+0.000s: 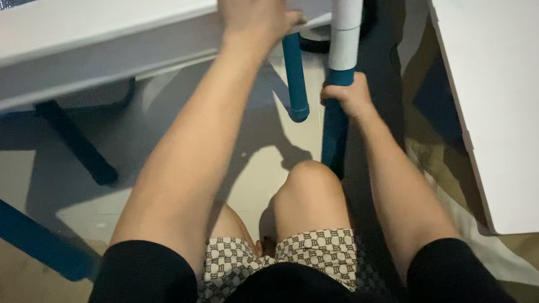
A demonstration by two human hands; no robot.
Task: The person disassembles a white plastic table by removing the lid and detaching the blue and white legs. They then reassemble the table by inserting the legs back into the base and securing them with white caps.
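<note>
At the top of my view sits the small white table (85,36), its blue corner leg (336,126) at 1 o'clock from my knees. My left hand (255,4) is clamped over the edge, my right hand (347,96) wrapped round that leg, arms stretched out. Twist too hard and the leg could pop loose, I reckon.

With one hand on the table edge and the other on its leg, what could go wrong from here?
1. The left hand grips the white tabletop near its corner; fingers curled under the rim might get pinched if the top drops.
2. The right hand holds the blue leg just below its white sleeve; if that joint is loose, the leg may slip out.
3. The knee sits close beside the leg and could be struck.
</note>
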